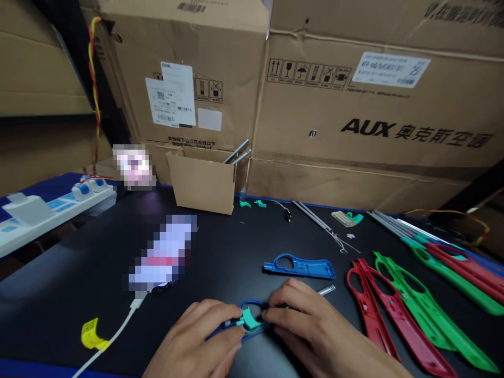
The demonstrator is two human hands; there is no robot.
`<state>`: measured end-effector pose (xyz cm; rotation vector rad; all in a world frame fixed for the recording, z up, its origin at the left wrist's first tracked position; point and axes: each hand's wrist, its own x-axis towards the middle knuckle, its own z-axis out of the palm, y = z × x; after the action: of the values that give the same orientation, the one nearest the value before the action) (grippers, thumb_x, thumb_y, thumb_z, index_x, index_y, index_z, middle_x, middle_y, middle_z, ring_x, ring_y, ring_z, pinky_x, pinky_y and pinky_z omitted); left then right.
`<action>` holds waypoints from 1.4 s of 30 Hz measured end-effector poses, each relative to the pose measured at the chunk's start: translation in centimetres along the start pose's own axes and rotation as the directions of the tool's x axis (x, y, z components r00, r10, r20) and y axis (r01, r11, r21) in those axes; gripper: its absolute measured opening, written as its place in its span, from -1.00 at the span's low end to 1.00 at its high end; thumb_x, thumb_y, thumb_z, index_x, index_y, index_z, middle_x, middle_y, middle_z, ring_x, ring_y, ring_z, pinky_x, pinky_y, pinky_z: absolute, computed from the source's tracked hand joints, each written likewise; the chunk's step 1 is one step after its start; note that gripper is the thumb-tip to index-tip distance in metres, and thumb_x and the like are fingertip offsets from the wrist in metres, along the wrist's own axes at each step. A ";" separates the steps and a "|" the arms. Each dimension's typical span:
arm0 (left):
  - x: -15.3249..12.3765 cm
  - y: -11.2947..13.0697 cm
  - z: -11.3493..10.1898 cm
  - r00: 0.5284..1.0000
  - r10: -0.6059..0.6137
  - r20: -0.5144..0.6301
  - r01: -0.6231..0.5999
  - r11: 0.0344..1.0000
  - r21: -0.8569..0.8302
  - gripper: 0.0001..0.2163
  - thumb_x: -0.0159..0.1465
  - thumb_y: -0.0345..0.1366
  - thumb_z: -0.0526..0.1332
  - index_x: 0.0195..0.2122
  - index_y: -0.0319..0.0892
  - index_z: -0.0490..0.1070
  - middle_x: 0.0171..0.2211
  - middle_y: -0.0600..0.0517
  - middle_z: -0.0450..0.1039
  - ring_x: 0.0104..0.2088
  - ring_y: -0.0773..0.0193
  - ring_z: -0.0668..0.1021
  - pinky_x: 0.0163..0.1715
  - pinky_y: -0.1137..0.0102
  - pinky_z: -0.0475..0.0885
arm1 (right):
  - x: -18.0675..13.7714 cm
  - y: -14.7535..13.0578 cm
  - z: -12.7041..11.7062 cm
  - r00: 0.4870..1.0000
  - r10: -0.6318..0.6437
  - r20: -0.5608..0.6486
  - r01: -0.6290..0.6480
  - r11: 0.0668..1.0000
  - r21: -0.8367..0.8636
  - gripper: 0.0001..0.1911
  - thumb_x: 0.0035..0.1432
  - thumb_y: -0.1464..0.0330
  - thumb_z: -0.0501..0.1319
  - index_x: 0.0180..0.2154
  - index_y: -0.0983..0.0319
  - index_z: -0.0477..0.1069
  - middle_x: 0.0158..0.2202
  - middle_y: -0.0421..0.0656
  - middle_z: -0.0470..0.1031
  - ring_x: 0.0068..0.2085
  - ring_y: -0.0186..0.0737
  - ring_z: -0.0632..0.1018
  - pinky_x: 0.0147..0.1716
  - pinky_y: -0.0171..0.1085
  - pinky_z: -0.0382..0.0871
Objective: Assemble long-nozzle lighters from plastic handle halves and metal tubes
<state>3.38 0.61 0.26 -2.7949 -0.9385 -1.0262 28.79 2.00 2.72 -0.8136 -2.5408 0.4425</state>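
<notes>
My left hand [199, 336] and my right hand [311, 325] meet near the front edge of the black table [220, 247]. Together they pinch a blue plastic handle shell [252, 307] with a small teal plastic piece [249, 318] pressed into it. A thin metal rod [326, 289] pokes out from under my right hand. A second blue handle shell [300, 266] lies flat just beyond my hands. Fingers of both hands are closed on the parts.
Red shells [388, 315] and green shells [425, 310] lie at the right, with metal rods [321, 223] behind. A small open cardboard box [202, 181] stands at the back, large cartons behind it. A white cable [118, 331], yellow tag [92, 335] and power strip [51, 210] are left.
</notes>
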 end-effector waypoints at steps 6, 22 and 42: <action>0.0 -0.2 1.1 0.998 0.035 0.050 -0.038 0.998 0.057 -0.68 0.19 -0.56 0.19 -0.11 -0.05 0.49 -0.19 0.05 0.57 -0.31 0.28 0.61 -0.36 0.43 0.57 | -0.3 0.6 0.6 0.996 0.020 -0.092 -0.016 0.999 0.042 -0.78 0.32 0.54 0.10 -0.11 0.20 0.45 -0.20 -0.11 0.47 -0.22 -0.22 0.41 -0.22 -0.24 0.29; 0.2 -0.4 0.9 0.995 0.034 0.090 -0.036 0.999 0.018 -0.72 0.19 -0.54 0.23 -0.14 -0.06 0.48 -0.19 0.07 0.58 -0.28 0.31 0.61 -0.33 0.48 0.56 | 0.3 0.5 -0.1 0.976 0.216 0.024 -0.215 0.947 0.238 -0.86 0.19 0.53 0.19 -0.27 0.18 0.43 -0.20 -0.17 0.42 -0.18 -0.28 0.45 -0.16 -0.32 0.34; 0.3 -0.2 0.9 0.995 -0.011 0.100 0.016 0.999 -0.043 -0.74 0.21 -0.54 0.22 -0.14 -0.08 0.48 -0.19 0.02 0.58 -0.30 0.28 0.61 -0.32 0.43 0.59 | -0.4 0.4 1.8 0.944 -0.228 -0.239 0.137 0.928 -0.346 -0.94 0.26 0.49 0.20 -0.25 0.28 0.46 -0.34 -0.12 0.56 -0.31 -0.24 0.49 -0.33 -0.27 0.36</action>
<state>4.00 1.10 -0.25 -2.9040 -0.9577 -0.9268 28.37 1.74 0.86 -0.6811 -2.4237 -0.1511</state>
